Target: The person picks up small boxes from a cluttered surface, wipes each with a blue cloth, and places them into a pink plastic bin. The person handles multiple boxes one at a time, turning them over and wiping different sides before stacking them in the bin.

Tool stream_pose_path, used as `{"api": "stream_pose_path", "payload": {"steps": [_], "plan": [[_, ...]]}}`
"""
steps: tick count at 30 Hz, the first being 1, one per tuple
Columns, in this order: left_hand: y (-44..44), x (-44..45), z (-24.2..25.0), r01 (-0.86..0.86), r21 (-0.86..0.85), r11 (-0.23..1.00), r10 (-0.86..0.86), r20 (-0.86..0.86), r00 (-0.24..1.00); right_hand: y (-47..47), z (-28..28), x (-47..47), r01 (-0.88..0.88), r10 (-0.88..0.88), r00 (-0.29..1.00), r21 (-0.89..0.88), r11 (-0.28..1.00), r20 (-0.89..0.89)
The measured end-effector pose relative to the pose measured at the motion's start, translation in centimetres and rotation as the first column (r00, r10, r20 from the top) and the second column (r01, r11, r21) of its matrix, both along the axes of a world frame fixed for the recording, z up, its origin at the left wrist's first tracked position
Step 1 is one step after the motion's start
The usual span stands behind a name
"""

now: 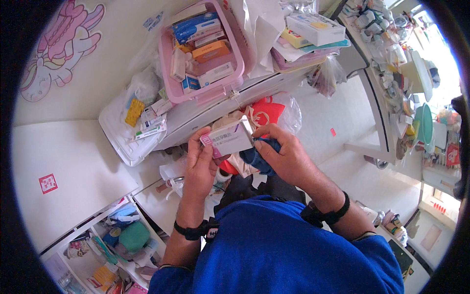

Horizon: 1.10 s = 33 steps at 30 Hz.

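A white-and-pink cardboard medicine box (233, 140) is held up in front of my body, its printed face towards me. My left hand (200, 167) grips the box's pink end between thumb and fingers. At the other end, the thumb and forefinger of my right hand (288, 156) pinch the edge, where an end flap appears raised. The inside of the box cannot be seen. Beyond it, a pink plastic storage bin (240, 68) contains several medicine cartons, among them an orange carton (211, 51) and a blue-and-white carton (196, 27).
Left of the bin, a white plastic lid (128, 156) carries small cartons and a yellow blister pack (134, 112). A stack of papers and boxes (315, 29) stands to the right. Below left is an open drawer (86, 262) of mixed items. Red bags (270, 112) lie beneath my hands.
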<state>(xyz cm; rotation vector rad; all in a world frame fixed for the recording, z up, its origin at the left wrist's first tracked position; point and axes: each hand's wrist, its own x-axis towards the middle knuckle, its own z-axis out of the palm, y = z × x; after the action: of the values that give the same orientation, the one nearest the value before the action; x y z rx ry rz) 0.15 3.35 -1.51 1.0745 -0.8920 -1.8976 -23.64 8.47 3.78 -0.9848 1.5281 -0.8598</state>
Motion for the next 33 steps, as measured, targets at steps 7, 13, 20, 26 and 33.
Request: {"api": "stream_pose_path", "payload": {"steps": [7,13,20,26,33], "plan": [[-0.3,0.2,-0.3,-0.023,0.268,0.963,0.13,-0.388,0.912,0.7,1.7,1.3,-0.2,0.064,0.947,-0.422,0.884,-0.314],[-0.4,0.3,-0.6,-0.021,0.356,0.934,0.129,-0.283,0.95,1.6,1.2,1.8,-0.427,0.095,0.798,-0.447,0.786,-0.595],[-0.8,0.0,-2.2,-0.21,0.388,0.898,0.253,-0.064,0.965,2.0,0.6,1.2,-0.424,0.147,0.828,-0.433,0.795,-0.542],[-1.2,-0.2,-1.8,-0.145,0.254,0.956,0.203,-0.219,0.954,1.5,1.0,0.7,-0.483,0.201,0.806,-0.422,0.767,-0.557],[-1.1,-0.5,-1.3,-0.157,0.175,0.972,0.195,-0.229,0.954,0.4,0.7,1.0,-0.459,0.25,0.834,-0.366,0.81,-0.492]]}}
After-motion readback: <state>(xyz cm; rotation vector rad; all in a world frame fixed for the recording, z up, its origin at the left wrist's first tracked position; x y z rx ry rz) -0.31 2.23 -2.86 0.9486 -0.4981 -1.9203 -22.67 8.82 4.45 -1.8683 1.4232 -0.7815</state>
